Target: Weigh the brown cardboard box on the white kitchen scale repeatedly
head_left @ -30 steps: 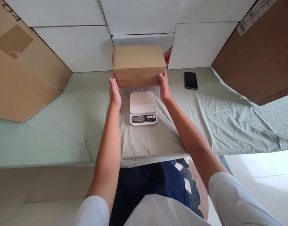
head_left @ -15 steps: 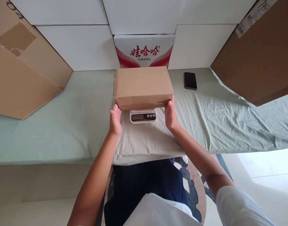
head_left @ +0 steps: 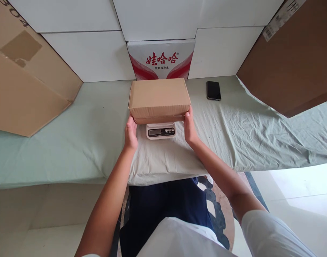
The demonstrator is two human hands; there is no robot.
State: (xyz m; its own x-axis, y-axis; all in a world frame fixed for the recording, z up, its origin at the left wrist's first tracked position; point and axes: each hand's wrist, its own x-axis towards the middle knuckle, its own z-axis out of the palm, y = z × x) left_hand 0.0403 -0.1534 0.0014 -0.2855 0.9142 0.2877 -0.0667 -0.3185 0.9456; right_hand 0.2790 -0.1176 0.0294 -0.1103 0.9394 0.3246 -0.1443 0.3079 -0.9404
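A closed brown cardboard box [head_left: 159, 94] sits on or just above a small white kitchen scale [head_left: 161, 137]; I cannot tell whether they touch. Only the scale's front panel, with a display and round buttons, shows beneath the box's near edge. My left hand [head_left: 131, 132] grips the box at its near left corner, fingers partly hidden under the edge. At the near right corner my right hand [head_left: 189, 126] holds it the same way, with its thumb against the front face.
A black phone [head_left: 213, 90] lies right of the box on the pale green cloth [head_left: 104, 142]. Behind stands a white and red printed carton [head_left: 160, 59] against white panels [head_left: 88, 55]. Large cardboard sheets flank the table at left [head_left: 32, 92] and right [head_left: 289, 67].
The box looks a little smaller and lower, moved down toward the scale with both hands still on it. The whole view has shifted slightly.
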